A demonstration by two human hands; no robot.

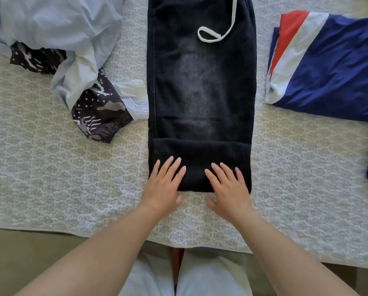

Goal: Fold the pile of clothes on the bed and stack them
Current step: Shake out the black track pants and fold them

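the long dark-washed denim trousers [200, 82], faded pale down the middle and trailing a white drawstring [219, 28], lay lengthwise across the middle of the patterned quilted bedspread [61, 167], their near end turned up into a neat fold close to the bed's front edge. the left hand [165, 184] and right hand [228, 186] both rested flat on that fold, fingers straight and spread, gripping nothing. a crumpled pale blue shirt [57, 28] over a dark printed garment [99, 116] sat towards the far left corner, and a folded navy, white and red garment [328, 67] lay by the right edge.

Likely home bedroom: patterned bedspread [50, 167], loose clothes pile [57, 39] on bed.
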